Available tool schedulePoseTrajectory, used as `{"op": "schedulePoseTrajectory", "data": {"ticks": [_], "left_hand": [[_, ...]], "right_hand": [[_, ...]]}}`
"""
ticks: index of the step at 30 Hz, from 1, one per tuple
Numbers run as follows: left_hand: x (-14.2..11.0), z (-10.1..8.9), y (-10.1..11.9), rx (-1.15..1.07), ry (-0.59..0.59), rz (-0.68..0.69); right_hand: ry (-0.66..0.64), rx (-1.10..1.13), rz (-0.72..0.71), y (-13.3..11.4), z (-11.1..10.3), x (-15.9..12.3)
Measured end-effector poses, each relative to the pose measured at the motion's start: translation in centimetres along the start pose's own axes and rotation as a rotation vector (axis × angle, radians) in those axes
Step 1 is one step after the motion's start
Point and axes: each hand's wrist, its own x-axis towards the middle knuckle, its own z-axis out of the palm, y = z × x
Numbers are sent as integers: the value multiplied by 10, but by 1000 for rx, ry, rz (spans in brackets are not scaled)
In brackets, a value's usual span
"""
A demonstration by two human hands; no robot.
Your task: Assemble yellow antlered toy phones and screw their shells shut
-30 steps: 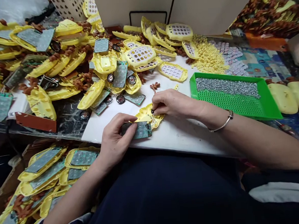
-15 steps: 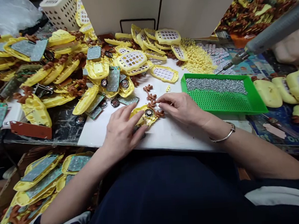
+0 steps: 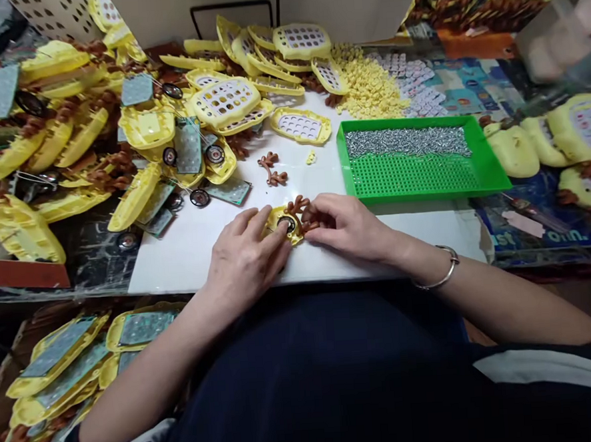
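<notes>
Green tray (image 3: 488,181), silver screws (image 3: 408,142) inside

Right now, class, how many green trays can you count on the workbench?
1. The green tray sits at the right of the white board, just beyond the right hand, with screws heaped along its far side. Others may be hidden under the piles.

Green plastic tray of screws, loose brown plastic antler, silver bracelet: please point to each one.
green plastic tray (image 3: 490,181), head view, right rim.
loose brown plastic antler (image 3: 271,169), head view, its middle.
silver bracelet (image 3: 442,279), head view, lower curve.
</notes>
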Motion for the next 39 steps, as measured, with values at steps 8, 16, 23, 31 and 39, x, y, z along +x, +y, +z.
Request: {"op": "schedulePoseTrajectory", "data": {"ticks": [8,16,23,31,39], "left_hand": [[-2,1,0,6,-14,-6],[-3,2,-1,-30,-27,-37],[-4,1,-1,-59,-65,-53],[-3,1,-2,-59,-62,-44],[-4,1,-2,-77,-85,-75]], "right_hand": [[165,275,85,-9,-7,1],[319,-155,-218,7,-4,1],[236,-525,-213,5,2,-6],[196,-420,-181,5,5,-20],[136,-235,-225,3,4,-8]]}}
